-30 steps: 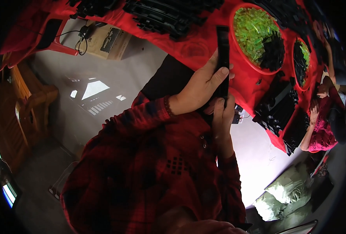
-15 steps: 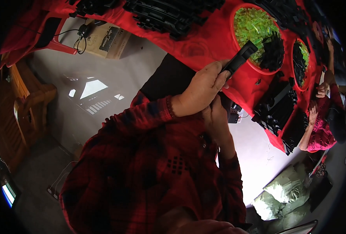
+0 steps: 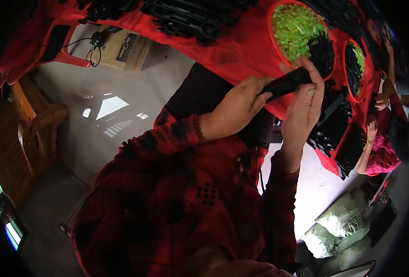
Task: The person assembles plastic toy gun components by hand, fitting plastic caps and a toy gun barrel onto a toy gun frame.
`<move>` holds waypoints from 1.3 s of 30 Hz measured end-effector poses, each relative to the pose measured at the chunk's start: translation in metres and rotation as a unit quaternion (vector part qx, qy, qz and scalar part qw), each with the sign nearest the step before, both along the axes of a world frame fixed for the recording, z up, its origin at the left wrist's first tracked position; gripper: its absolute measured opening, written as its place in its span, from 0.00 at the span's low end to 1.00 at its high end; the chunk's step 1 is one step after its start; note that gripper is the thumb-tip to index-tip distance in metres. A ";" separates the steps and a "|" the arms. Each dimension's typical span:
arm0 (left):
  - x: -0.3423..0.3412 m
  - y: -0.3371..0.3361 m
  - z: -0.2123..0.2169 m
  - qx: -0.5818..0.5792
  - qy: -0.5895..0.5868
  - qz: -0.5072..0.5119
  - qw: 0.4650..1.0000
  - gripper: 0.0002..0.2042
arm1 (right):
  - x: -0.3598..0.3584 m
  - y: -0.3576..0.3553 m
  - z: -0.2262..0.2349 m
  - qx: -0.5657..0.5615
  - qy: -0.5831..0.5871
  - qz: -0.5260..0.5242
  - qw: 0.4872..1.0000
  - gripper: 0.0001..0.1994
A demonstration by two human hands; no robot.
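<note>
A long, narrow black plastic part (image 3: 285, 84) is held in the air over the near edge of the red-covered table. My left hand (image 3: 237, 110) grips its near end, thumb and fingers closed on it. My right hand (image 3: 302, 108) has its fingers round the far end, the thumb along the near side. What the fingers cover cannot be made out. Just beyond the right fingertips stands a round red basin (image 3: 272, 34) holding yellow-green translucent pieces (image 3: 297, 30) and dark black pieces (image 3: 322, 55).
Black parts (image 3: 190, 18) are piled at the table's far left, more (image 3: 329, 122) at the right. A second red basin (image 3: 359, 94) stands farther right, near another person's hands (image 3: 371, 131). A cardboard box (image 3: 126, 50) and pale sacks (image 3: 340, 219) rest on the floor.
My right hand has risen from near my body to the black part's far end and closed on it. The part has tilted flatter; my left hand keeps its grip.
</note>
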State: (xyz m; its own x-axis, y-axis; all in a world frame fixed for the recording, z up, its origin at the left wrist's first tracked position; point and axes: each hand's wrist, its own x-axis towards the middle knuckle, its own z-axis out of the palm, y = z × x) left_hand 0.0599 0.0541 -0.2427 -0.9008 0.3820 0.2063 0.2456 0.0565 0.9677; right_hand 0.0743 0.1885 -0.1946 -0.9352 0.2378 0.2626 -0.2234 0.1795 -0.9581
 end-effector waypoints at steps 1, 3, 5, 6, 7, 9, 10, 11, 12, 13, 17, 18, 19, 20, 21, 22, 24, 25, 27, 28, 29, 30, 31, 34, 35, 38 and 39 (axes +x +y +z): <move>0.000 -0.001 -0.001 0.000 0.000 0.000 1.000 0.12 | -0.001 0.000 -0.003 0.014 0.012 -0.001 1.000 0.23; 0.001 -0.005 -0.004 0.037 -0.093 -0.052 0.994 0.12 | 0.002 -0.004 -0.007 -0.014 0.018 0.000 1.000 0.21; 0.004 -0.005 -0.006 0.054 -0.111 -0.048 0.991 0.12 | 0.003 -0.009 -0.008 -0.040 0.023 0.000 0.999 0.20; 0.005 -0.006 -0.007 0.071 -0.129 -0.042 0.988 0.12 | 0.004 -0.011 -0.007 -0.031 0.035 -0.008 0.999 0.17; 0.005 -0.007 -0.007 0.072 -0.129 -0.043 0.988 0.12 | 0.004 -0.013 -0.006 -0.022 0.048 -0.016 0.998 0.14; 0.004 -0.010 -0.007 0.027 -0.069 -0.046 0.996 0.13 | 0.010 -0.009 -0.006 0.031 0.046 -0.027 0.998 0.12; 0.005 -0.011 -0.006 0.027 -0.070 -0.046 0.996 0.13 | 0.012 -0.008 -0.006 0.084 0.045 -0.038 0.995 0.10; 0.008 -0.011 -0.005 0.047 -0.084 -0.052 0.994 0.13 | 0.015 -0.009 -0.005 0.084 0.045 -0.038 0.995 0.10; 0.010 -0.011 -0.004 0.066 -0.097 -0.058 0.991 0.13 | 0.019 -0.010 -0.002 0.115 0.051 -0.032 0.991 0.09; 0.010 -0.012 -0.005 0.065 -0.098 -0.057 0.991 0.13 | 0.020 -0.011 -0.001 0.147 0.058 -0.027 0.987 0.08; 0.010 -0.012 -0.012 0.064 -0.116 -0.111 0.985 0.14 | 0.024 -0.014 -0.004 0.131 0.065 -0.040 0.988 0.08; 0.007 -0.013 -0.014 0.071 -0.144 -0.142 0.977 0.15 | 0.024 -0.013 -0.003 0.129 0.048 -0.046 0.989 0.08; 0.005 -0.013 -0.015 0.077 -0.171 -0.173 0.967 0.16 | 0.024 -0.013 -0.003 0.126 0.030 -0.052 0.990 0.08; 0.004 -0.012 -0.014 0.077 -0.173 -0.174 0.966 0.16 | 0.022 -0.013 -0.002 0.126 0.027 -0.053 0.990 0.08; 0.000 -0.010 -0.011 0.074 -0.170 -0.154 0.970 0.16 | 0.018 -0.012 -0.003 0.074 -0.007 -0.072 0.995 0.09; -0.002 -0.009 -0.010 0.072 -0.167 -0.135 0.974 0.15 | 0.013 -0.012 -0.004 0.021 -0.042 -0.090 0.995 0.10; -0.005 -0.009 -0.011 0.068 -0.149 -0.132 0.978 0.15 | 0.006 -0.005 -0.008 -0.038 -0.041 -0.087 0.995 0.12; -0.007 -0.012 -0.009 0.033 -0.104 -0.138 0.984 0.16 | 0.003 -0.004 -0.006 -0.089 -0.045 -0.093 0.991 0.12; -0.010 -0.017 -0.002 -0.002 -0.059 -0.144 0.988 0.16 | 0.001 -0.003 -0.006 -0.143 -0.049 -0.092 0.984 0.13; -0.011 -0.019 0.004 -0.052 -0.076 -0.147 0.985 0.15 | 0.001 -0.004 -0.006 -0.143 -0.050 -0.093 0.984 0.13; -0.012 -0.020 0.007 -0.101 -0.092 -0.149 0.979 0.14 | 0.000 -0.005 -0.006 -0.151 -0.051 -0.090 0.983 0.12; -0.012 -0.022 0.007 -0.101 -0.092 -0.149 0.979 0.14 | -0.001 -0.006 -0.006 -0.159 -0.051 -0.086 0.982 0.12; -0.013 -0.023 0.005 -0.093 -0.097 -0.154 0.979 0.13 | -0.001 -0.006 -0.005 -0.159 -0.051 -0.086 0.982 0.12; -0.016 -0.024 0.006 -0.093 -0.134 -0.167 0.972 0.13 | -0.004 -0.004 -0.005 -0.176 -0.076 -0.098 0.976 0.12; -0.017 -0.024 0.008 -0.100 -0.167 -0.174 0.965 0.13 | -0.005 -0.001 -0.008 -0.196 -0.080 -0.091 0.973 0.12; -0.015 -0.018 0.005 -0.077 -0.191 -0.147 0.968 0.12 | -0.007 0.000 -0.011 -0.218 -0.081 -0.077 0.970 0.12; -0.014 -0.017 0.005 -0.077 -0.191 -0.148 0.967 0.12 | -0.007 0.000 -0.012 -0.220 -0.078 -0.068 0.970 0.12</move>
State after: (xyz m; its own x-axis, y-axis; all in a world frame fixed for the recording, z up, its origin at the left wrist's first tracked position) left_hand 0.0454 0.0371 -0.2377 -0.7468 0.6345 -0.1994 -0.1004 0.1888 0.9769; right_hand 0.0670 0.1881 -0.2063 -0.9075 0.4185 -0.0353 -0.0718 -0.2375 -0.9687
